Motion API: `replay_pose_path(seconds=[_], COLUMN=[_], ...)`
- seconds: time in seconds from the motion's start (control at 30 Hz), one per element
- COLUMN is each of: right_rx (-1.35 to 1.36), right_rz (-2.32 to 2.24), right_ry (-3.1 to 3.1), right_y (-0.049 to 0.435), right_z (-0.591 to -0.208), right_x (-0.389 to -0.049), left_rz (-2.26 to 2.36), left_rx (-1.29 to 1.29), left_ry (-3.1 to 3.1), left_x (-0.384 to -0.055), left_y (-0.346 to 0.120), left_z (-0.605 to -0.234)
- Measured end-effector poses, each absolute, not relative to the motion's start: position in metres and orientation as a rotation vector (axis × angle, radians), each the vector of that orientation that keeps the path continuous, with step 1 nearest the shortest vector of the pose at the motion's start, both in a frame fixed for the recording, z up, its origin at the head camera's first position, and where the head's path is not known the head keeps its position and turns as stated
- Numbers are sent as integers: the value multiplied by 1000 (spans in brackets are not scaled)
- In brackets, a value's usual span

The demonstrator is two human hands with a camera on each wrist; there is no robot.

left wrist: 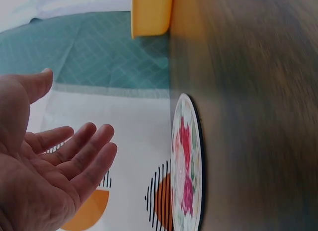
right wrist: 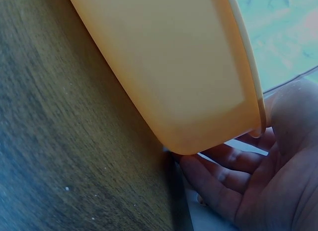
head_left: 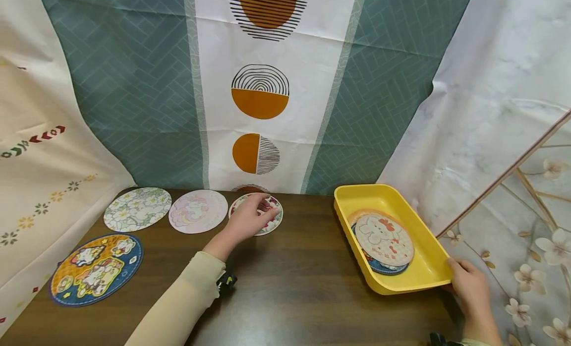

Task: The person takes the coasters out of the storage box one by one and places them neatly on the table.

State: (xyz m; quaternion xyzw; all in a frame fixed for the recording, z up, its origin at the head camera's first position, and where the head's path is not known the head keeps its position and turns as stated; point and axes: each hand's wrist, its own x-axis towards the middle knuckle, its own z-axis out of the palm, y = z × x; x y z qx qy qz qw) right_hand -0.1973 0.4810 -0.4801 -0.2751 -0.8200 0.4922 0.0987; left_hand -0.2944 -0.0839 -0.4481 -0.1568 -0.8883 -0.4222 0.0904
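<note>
My left hand [head_left: 246, 217] hovers over a round floral mat [head_left: 275, 218] at the back of the table, its fingers loosely bent. The left wrist view shows that hand apart from the mat [left wrist: 186, 166], with nothing in its palm. My right hand [head_left: 470, 286] grips the near right corner of a yellow tray [head_left: 428, 271], thumb at the rim and fingers beneath, as the right wrist view shows. Inside the tray lies a short stack of round mats, topped by a pale one with a cartoon animal and red bow [head_left: 384, 239].
Left of the floral mat lie a pink unicorn mat [head_left: 198, 211], a green-and-white flowered mat [head_left: 137, 209] and a blue-and-orange cartoon mat [head_left: 96, 270]. Patterned cloth [head_left: 147, 88] hangs behind the brown table [head_left: 303, 286], and more cloth hangs at both sides.
</note>
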Motion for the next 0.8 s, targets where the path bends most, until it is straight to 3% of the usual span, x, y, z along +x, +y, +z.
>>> replay_pose_path(seconds=[0.8], right_rx=[-805], right_rz=[1433], right_ry=[-2436], right_y=[481], right_z=[-479], right_x=[-196], left_rz=[-1367], left_rx=[-613], left_ry=[-2628], left_x=[-298], left_y=[-12], left_z=[-450])
